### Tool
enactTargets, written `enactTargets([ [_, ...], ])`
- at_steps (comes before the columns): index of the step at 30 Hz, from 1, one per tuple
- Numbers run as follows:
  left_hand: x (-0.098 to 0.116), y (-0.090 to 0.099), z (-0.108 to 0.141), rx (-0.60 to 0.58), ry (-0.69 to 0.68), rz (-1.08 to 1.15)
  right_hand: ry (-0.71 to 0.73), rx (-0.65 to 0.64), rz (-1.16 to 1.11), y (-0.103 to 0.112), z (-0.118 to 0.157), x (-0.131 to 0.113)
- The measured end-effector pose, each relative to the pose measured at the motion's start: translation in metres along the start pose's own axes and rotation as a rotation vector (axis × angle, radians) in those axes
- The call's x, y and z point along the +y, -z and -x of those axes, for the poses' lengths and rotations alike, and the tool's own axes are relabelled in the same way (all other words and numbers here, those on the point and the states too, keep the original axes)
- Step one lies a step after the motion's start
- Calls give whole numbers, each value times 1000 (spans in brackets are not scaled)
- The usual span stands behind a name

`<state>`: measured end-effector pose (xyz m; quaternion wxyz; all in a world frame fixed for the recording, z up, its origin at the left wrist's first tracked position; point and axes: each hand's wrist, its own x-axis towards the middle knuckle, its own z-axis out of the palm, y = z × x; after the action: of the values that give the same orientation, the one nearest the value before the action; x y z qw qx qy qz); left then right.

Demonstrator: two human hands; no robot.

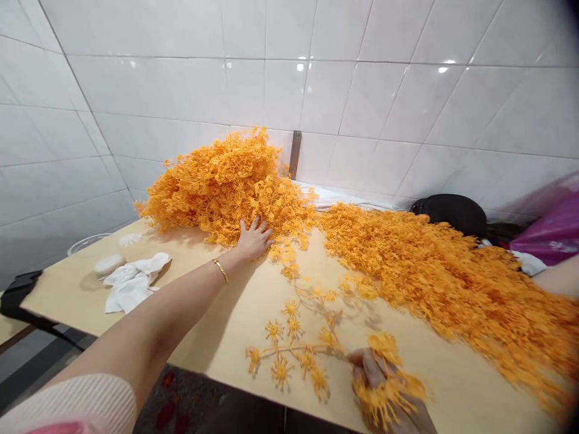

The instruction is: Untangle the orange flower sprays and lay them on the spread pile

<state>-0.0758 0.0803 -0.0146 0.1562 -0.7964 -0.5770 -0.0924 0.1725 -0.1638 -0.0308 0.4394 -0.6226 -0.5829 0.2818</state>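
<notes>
One orange sprig [308,358] seems separated, its stem pinched in the right hand [376,372], while the bulk lies massed in a heap [217,184] touching the widely spread fingers of the left hand [253,242] and a pile [429,265] beyond the right fingers

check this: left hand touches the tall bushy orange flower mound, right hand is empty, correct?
Not empty: the head view shows the right hand holding a thin-stemmed orange sprig with spiky flower heads. The left hand does touch the tall bushy orange flower mound.
</notes>
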Motion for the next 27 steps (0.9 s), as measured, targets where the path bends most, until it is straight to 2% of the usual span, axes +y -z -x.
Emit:
enactTargets([
  [5,10,18,5,-38,4,6,159,-28,144,7,-27,9],
  [8,23,40,22,103,-50,31,286,-48,245,6,-33,6],
  [10,36,54,38,206,-132,103,357,-67,328,6,-33,6],
  [13,63,68,63,228,-289,283,489,-60,510,12,-29,11],
  [16,91,70,77,135,-422,390,520,-49,673,24,-23,15],
  [20,116,62,76,6,-455,373,470,-119,732,45,-12,15],
  [24,114,56,69,25,-448,413,531,-166,732,71,-5,33],
  [27,102,59,70,38,-421,498,533,-91,789,86,-6,61],
])
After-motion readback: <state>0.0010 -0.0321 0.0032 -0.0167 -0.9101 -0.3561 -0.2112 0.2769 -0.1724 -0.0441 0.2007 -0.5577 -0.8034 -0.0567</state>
